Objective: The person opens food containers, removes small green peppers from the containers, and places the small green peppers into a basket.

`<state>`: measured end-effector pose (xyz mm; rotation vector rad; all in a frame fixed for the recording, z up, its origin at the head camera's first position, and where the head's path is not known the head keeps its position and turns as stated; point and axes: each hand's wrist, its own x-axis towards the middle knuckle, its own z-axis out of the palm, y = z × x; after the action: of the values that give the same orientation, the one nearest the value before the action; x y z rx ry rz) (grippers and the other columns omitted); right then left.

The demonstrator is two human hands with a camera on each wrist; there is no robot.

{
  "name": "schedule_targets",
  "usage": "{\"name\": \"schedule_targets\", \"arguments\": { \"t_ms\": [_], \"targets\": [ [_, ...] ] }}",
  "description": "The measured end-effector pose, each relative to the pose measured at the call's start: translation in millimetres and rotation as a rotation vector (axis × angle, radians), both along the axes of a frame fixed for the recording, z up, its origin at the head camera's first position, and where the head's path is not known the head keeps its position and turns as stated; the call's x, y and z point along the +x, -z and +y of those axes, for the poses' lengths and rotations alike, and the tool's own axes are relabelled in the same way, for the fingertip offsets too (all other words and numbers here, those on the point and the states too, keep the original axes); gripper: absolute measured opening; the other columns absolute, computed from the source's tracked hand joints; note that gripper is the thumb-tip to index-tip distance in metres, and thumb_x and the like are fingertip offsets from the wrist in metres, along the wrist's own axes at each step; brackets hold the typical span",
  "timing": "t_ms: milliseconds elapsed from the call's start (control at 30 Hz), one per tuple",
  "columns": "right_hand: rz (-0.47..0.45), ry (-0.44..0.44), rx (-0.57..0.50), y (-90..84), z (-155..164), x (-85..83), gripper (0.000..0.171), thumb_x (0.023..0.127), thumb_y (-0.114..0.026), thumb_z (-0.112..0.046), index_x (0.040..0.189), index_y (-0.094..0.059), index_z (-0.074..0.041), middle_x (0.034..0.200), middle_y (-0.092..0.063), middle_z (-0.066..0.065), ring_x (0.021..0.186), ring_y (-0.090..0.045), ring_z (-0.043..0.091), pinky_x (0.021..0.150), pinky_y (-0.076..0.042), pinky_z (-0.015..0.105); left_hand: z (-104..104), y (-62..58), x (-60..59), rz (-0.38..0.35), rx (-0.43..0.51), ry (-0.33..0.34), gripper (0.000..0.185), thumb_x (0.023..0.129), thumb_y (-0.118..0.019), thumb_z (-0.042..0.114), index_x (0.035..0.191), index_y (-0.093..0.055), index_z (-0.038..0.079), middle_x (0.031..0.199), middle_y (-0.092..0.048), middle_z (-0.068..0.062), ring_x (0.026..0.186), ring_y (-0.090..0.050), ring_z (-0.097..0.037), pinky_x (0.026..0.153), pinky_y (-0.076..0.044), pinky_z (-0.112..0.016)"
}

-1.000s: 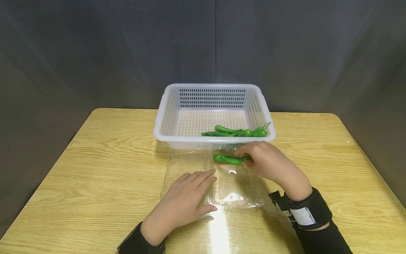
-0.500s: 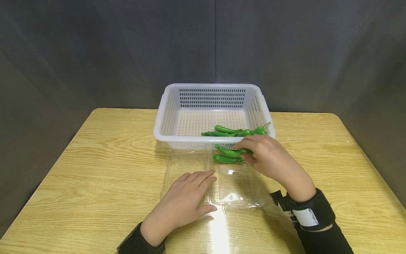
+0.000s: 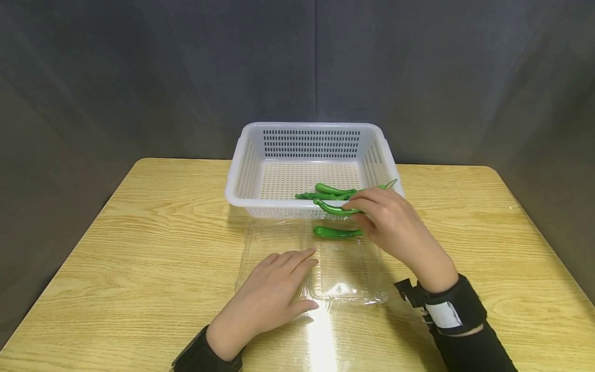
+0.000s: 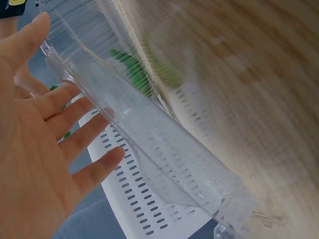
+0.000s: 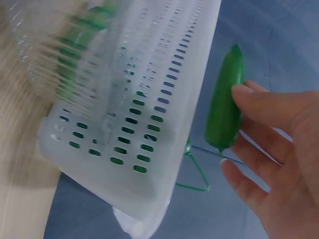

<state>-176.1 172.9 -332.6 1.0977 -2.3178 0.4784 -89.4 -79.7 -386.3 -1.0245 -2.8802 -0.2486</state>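
Between thumb and fingertips, my right hand (image 3: 392, 222) pinches a green chili pepper (image 3: 331, 208), held up at the near rim of the white basket (image 3: 279, 203). In the right wrist view that pepper (image 5: 225, 102) is gripped from one side, clear of the basket wall. A second green chili pepper (image 3: 335, 233) lies in the right half of the opened clear plastic clamshell box (image 3: 344, 274). My left hand (image 3: 274, 289), fingers extended, rests along the box's middle fold. The left wrist view shows its fingers spread against the clear plastic wall (image 4: 149, 144).
Several more green chili peppers (image 3: 325, 196) lie in the basket's near right part; a long stem (image 3: 392, 183) sticks up past the right hand. The box stands right before the basket on a wooden table (image 3: 139, 258). A dark curtain (image 3: 186, 77) hangs behind.
My right hand has lifted one chili pepper from the box and carried it away from me, up to the basket rim. The other stays in the box. My left hand has not moved.
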Motion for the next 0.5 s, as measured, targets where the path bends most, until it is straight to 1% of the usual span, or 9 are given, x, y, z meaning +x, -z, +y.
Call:
{"name": "schedule_targets", "arguments": {
  "t_ms": [233,500],
  "targets": [
    [0.030,0.027,-0.052,6.2,-1,-5.6,0.027,0.074,-0.079,0.011,0.097,-0.075,-0.002,0.100,-0.071,0.010,0.096,-0.065,0.028,0.087,-0.053,0.043,0,0.0,0.4,0.006,-0.001,-0.001,0.075,0.089,-0.064,0.060,0.143,-0.051,0.011,0.156,-0.039,-0.003,0.135,-0.045,-0.023,0.109,-0.039,-0.042],
    [0.047,0.071,-0.081,11.3,-2,-8.6,0.025,0.076,-0.078,0.011,0.096,-0.074,-0.003,0.102,-0.071,0.010,0.098,-0.064,0.029,0.091,-0.051,0.044,0,-0.3,1.2,-0.004,0.007,-0.003,0.074,0.089,-0.064,0.060,0.144,-0.051,0.011,0.156,-0.038,-0.002,0.135,-0.044,-0.023,0.110,-0.039,-0.042]
  ]
}}
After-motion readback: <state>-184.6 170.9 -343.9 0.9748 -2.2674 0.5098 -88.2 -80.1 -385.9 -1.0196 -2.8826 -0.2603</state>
